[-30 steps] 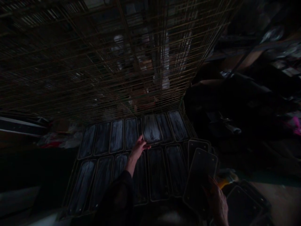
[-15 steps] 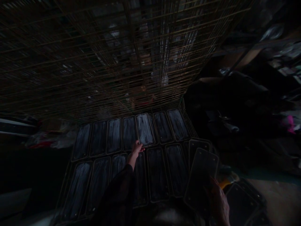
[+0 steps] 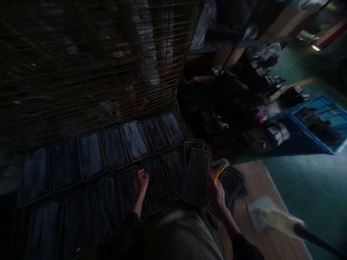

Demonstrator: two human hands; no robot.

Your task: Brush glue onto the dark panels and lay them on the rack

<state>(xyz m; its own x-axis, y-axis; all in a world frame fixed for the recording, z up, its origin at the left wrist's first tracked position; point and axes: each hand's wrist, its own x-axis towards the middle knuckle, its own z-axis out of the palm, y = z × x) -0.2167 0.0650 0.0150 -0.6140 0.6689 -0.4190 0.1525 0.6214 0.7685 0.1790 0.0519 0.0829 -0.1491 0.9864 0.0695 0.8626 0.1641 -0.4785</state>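
My left hand (image 3: 141, 180) hovers over the lower row of dark rectangular panels, its fingers curled in, with nothing visible in them. A panel with rounded corners (image 3: 127, 187) lies under it. My right hand (image 3: 216, 193) grips a paintbrush (image 3: 218, 172) with a yellow handle, bristles pointing up and away. That same hand is against the right edge of a loose dark panel (image 3: 197, 177) with small corner holes; whether it also grips this panel is unclear. In the far row, a panel (image 3: 135, 140) shows bright whitish streaks.
A wire rack (image 3: 162, 65) rises behind the panel rows. More panels (image 3: 230, 180) are stacked right of my right hand, beside a wooden board (image 3: 251, 173). A pale bottle-like object with a dark end (image 3: 282, 220) lies across it. Farther right stands a blue crate (image 3: 295, 133).
The view has swung right, bringing the board and blue crate into sight. My left hand has drawn back from the streaked far-row panel and its fingers have curled. My right hand keeps the paintbrush.
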